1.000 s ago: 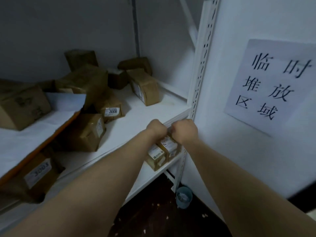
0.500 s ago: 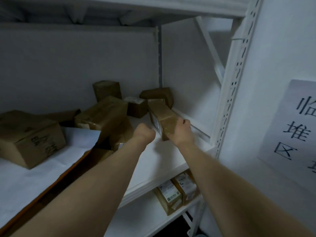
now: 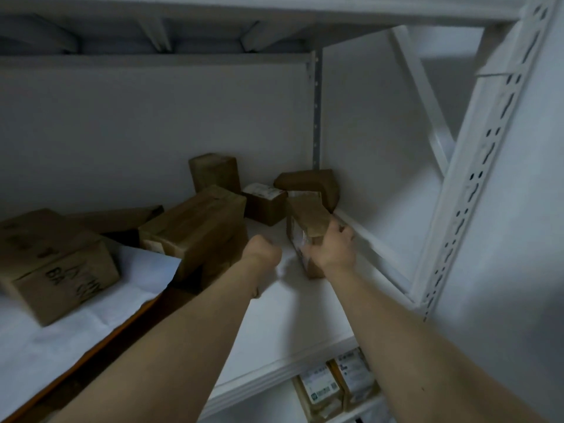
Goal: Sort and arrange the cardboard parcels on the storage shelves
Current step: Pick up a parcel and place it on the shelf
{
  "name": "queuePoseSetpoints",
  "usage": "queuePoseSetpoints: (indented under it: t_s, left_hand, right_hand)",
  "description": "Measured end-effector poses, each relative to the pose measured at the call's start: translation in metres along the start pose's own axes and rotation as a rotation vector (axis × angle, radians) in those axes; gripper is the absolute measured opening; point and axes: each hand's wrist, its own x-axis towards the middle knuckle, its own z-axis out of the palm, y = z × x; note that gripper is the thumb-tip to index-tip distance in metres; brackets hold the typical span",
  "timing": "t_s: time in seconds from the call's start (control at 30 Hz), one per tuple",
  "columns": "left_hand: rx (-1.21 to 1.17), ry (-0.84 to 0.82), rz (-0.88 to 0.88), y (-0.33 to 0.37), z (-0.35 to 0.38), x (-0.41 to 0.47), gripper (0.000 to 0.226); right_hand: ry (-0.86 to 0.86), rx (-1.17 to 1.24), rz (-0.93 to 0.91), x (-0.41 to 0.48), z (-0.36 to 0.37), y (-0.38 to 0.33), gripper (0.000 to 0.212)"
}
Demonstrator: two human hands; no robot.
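The premises were a parcel storeroom. White metal racking stood against a plain white wall. Its slotted upright and diagonal brace were at the right. It carried a shelf board and an overhead shelf. Brown cardboard parcels lay heaped loosely toward the far side of the board. A larger printed carton sat at the left. Two labelled parcels stood below the board, near right.
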Motion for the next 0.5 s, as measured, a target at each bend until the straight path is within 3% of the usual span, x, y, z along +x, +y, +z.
queuePoseSetpoints:
  t_s: [0.13,0.23,0.3,0.5]
  left_hand:
    - [-0.076,0.01,-0.026,-0.009,0.002,-0.001,0.034]
    - [-0.254,-0.073,-0.05,-0.014,0.001,-0.014,0.04]
    - [-0.374,-0.151,-0.118,-0.017,-0.005,-0.026,0.051]
    - [-0.517,-0.373,-0.141,-0.033,-0.022,-0.049,0.072]
  right_hand:
    - [0.033,0.45,0.118,-0.013,-0.013,0.009,0.073]
    - [0.031,0.809,0.239,-0.031,-0.018,0.015,0.045]
    - [-0.025,0.989,0.345,-0.047,-0.022,0.015,0.036]
    - [-0.193,1.182,0.45,-0.085,-0.028,0.015,0.03]
